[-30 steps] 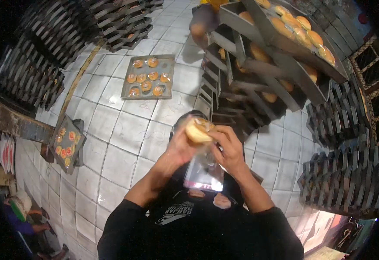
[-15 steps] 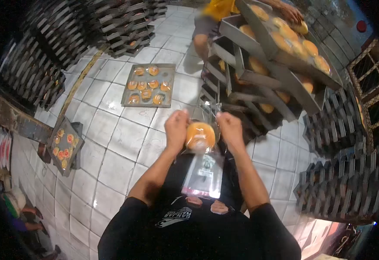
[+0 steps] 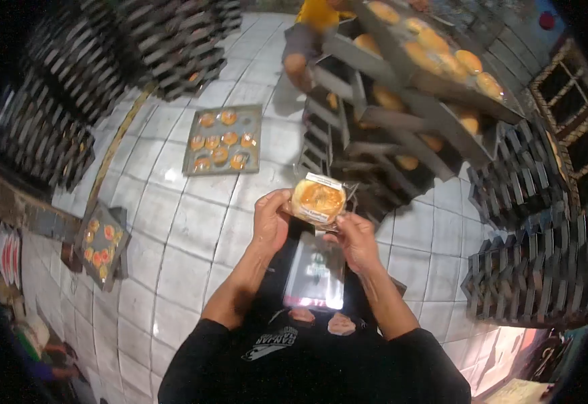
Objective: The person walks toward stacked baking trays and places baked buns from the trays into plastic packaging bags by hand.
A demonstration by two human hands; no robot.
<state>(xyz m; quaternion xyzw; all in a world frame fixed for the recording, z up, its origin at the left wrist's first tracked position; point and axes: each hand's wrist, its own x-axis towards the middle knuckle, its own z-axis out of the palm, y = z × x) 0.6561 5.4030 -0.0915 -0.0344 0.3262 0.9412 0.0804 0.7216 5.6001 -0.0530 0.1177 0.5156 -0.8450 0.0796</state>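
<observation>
A round golden bun (image 3: 321, 196) in a clear plastic bag with white printed bands is held up in front of me. My left hand (image 3: 271, 217) is closed on its left edge. With thumb and fingers, my right hand (image 3: 356, 241) pinches the lower right of the same bag. Below them, a stack of flat clear plastic bags (image 3: 315, 273) with a printed emblem and a pink lower edge lies on my lap.
A tray (image 3: 258, 151) of bagged buns sits on the tiled floor ahead. Piled trays of buns (image 3: 401, 87) rise at right, with a person in yellow (image 3: 319, 13) behind. More tray stacks (image 3: 536, 276) stand at both sides. A smaller tray (image 3: 98, 246) lies left.
My hands have gone from the bag's two upper corners to the sides of the bun. The bagged bun is now higher and turned, its bag drawn close around it.
</observation>
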